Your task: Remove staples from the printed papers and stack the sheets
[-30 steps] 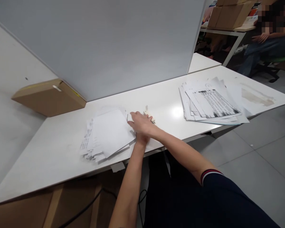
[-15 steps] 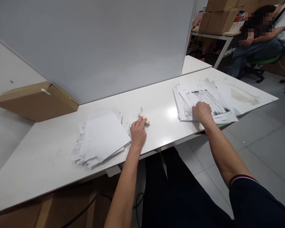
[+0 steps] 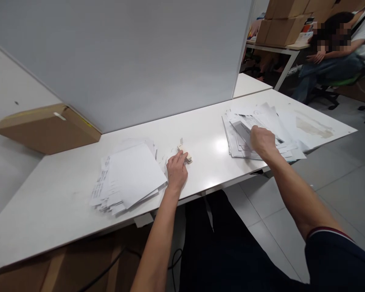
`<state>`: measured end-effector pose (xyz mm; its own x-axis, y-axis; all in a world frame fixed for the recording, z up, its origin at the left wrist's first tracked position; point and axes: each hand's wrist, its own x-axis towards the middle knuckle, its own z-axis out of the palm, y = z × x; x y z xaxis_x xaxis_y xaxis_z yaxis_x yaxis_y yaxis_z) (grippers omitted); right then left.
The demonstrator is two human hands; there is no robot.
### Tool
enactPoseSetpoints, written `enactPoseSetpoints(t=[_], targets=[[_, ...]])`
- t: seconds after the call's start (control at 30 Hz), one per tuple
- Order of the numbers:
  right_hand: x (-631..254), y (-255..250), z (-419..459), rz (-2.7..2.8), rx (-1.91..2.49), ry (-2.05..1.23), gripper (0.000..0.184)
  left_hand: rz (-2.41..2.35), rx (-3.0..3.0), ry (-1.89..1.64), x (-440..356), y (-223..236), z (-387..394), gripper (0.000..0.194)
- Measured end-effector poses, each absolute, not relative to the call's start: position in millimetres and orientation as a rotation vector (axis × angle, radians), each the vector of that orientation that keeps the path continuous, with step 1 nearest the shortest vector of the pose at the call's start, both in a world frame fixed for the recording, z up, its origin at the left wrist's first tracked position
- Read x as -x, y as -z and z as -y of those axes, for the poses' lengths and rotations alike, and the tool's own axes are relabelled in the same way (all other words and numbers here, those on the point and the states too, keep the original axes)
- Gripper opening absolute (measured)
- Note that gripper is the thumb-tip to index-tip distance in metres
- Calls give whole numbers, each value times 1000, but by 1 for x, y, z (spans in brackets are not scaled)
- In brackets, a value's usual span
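Note:
My left hand (image 3: pixel 177 168) is on the white table, its fingers and thumb closed on a small cream stapler (image 3: pixel 185 153) that lies flat. To the right, my right hand (image 3: pixel 262 142) pinches a printed sheet of paper (image 3: pixel 242 130), whose left part is raised and bent up, showing a shaded grey face. Below it spreads a loose, uneven pile of papers (image 3: pixel 234 140). Left of my left hand lies another stack of papers (image 3: pixel 136 174), topped by a blank white sheet; its lower-left edges fan out unevenly, with some print showing.
A closed cardboard box (image 3: pixel 45 127) leans at the table's back left. Behind the white table (image 3: pixel 200 129) stands a tall grey-white panel (image 3: pixel 146 61). Cardboard boxes (image 3: pixel 281 30) sit on another desk, near a seated person (image 3: pixel 331 69). A dark cable (image 3: pixel 109 267) hangs under the front edge.
My right hand has lifted and bent up the left part of the printed sheet, which was lying flat on the pile. My left hand has stayed on the stapler.

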<state>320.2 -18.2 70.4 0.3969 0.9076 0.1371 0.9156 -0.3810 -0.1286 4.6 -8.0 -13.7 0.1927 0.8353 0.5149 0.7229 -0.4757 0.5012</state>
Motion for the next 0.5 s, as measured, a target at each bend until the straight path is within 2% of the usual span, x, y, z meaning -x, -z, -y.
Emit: enactPoseSetpoints(t=[0.1, 0.17, 0.23, 0.4, 0.5], targets=[[-301, -86, 37, 1494, 1932, 45, 20, -1419, -2178, -1342, -5, 12, 9, 41], [-283, -91, 47, 1376, 1540, -156, 20, -1321, -1973, -1471, -6, 10, 11, 32], [-266, -90, 52, 1249, 1294, -413, 21, -1181, -1678, -1500, -6, 6, 14, 33], [-237, -60, 55, 1005, 1161, -887, 28, -758, -1029, -1369, -5, -8, 17, 62], [-227, -39, 60, 994, 1204, -998, 34, -743, -856, -1395, -4, -12, 16, 57]])
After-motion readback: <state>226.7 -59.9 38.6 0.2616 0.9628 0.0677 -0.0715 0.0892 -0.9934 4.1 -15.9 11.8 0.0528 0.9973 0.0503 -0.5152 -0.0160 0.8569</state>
